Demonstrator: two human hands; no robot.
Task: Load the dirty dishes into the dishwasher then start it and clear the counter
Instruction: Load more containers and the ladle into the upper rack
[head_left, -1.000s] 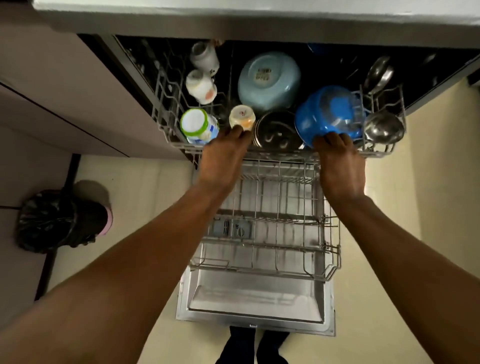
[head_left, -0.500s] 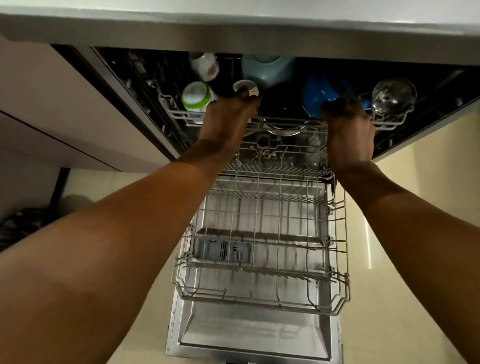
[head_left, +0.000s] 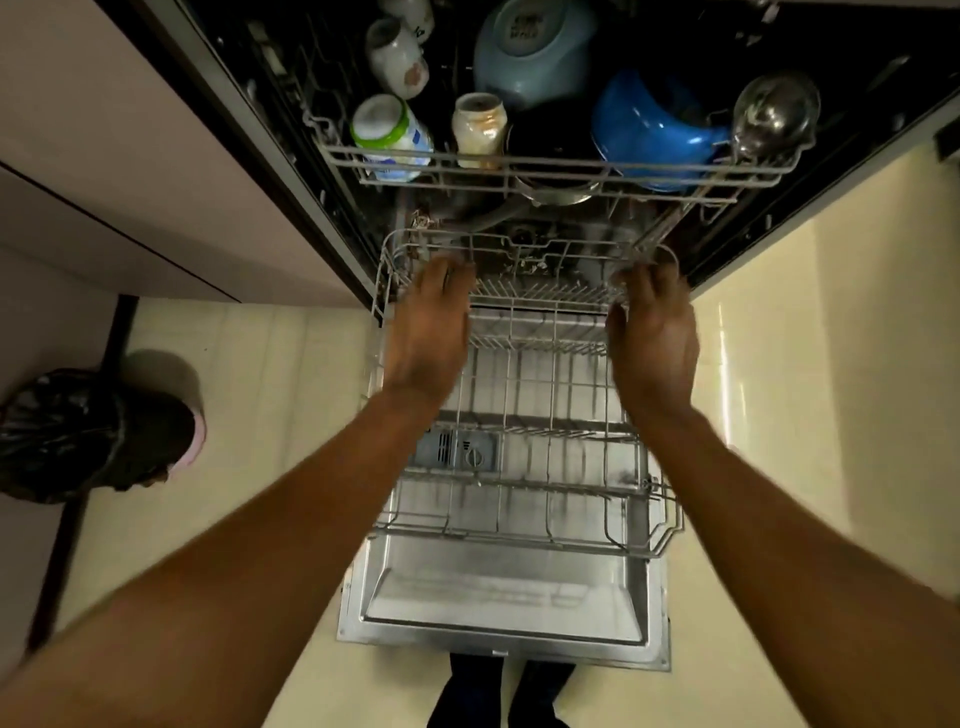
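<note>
The dishwasher's upper rack (head_left: 550, 169) sits pushed back inside the machine. It carries a green-rimmed cup (head_left: 387, 132), a small jar (head_left: 478, 127), a light blue bowl (head_left: 530, 47), a bright blue bowl (head_left: 649, 130), a white mug (head_left: 397, 57) and a shiny steel bowl (head_left: 774, 111). Below it the lower rack (head_left: 524, 499) stands pulled out over the open door, with no dishes in it. My left hand (head_left: 431, 322) and my right hand (head_left: 652, 332) hover over that rack's far end, fingers relaxed and holding nothing. Blur hides whether the fingertips touch the wire.
The open dishwasher door (head_left: 504, 597) lies flat in front of my feet (head_left: 498, 691), with a detergent dispenser (head_left: 457, 449) showing through the rack. A bin lined with a black bag (head_left: 88, 431) stands on the floor at left, beside a cabinet front (head_left: 104, 130).
Both hands pushed the upper rack into the machine, then let go of its front rim. They have dropped down to the far end of the lower rack.
</note>
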